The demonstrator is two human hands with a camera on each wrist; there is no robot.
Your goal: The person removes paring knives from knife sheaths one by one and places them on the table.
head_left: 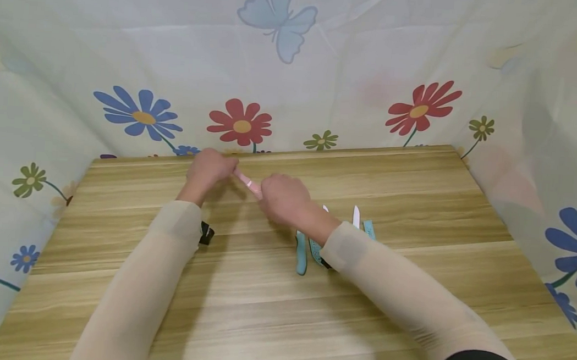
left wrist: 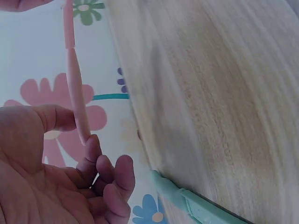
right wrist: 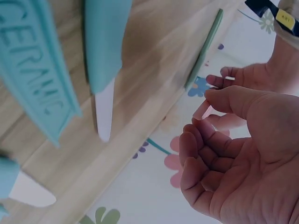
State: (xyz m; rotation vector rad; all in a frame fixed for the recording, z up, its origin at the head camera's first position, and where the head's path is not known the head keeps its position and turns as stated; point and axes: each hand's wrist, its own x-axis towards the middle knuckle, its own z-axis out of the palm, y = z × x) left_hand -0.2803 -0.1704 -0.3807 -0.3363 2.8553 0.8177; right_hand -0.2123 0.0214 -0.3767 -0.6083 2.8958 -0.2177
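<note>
A slim pink sheathed knife [head_left: 248,184], seen edge-on, spans the gap between both hands above the far part of the table. My left hand [head_left: 210,169] pinches one end; in the left wrist view its thumb and a fingertip meet at the pink tip, the other fingers loosely bent. The other end is between the thumb and curled fingers of my right hand [head_left: 284,199], which hide most of that part. A seam crosses the pink piece midway. No blade shows on it. Close by the right hand lie teal-handled knives [right wrist: 105,46] with white blades.
A teal sheath [right wrist: 37,65] lettered CERAMIC lies beside those knives, partly under the right forearm in the head view. A green sheathed knife [left wrist: 201,205] lies on the table's left side. Behind the wooden table [head_left: 260,310] hangs a flowered white sheet [head_left: 187,58].
</note>
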